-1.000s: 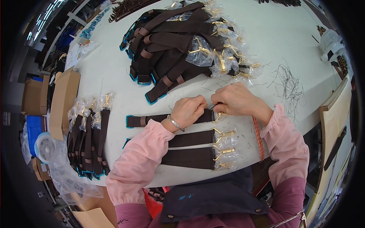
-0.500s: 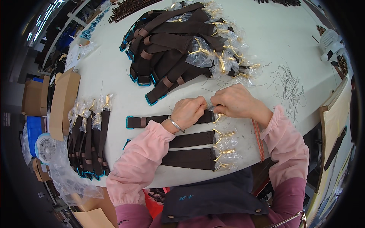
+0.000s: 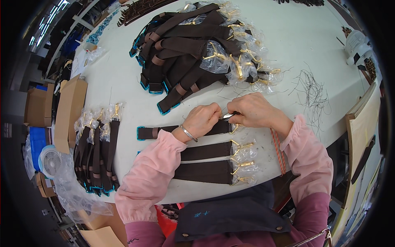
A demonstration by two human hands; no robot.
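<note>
strap: flat, near side of pile, middle hidden by left hand | left hand: curled, can't tell what it pinches | right hand: pinches shiny tool, mostly covered

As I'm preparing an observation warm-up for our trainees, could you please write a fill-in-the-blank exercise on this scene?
1. The right hand holds a small metal tool, while a silver bracelet circles the ____ wrist.
2. The strap at the hands ends in a ____-coloured hook.
3. Both forearms are covered by ____ sleeves.
4. The twisted cord lies closer to the ____ forearm.

Missing words: left; gold; pink; right.
</note>
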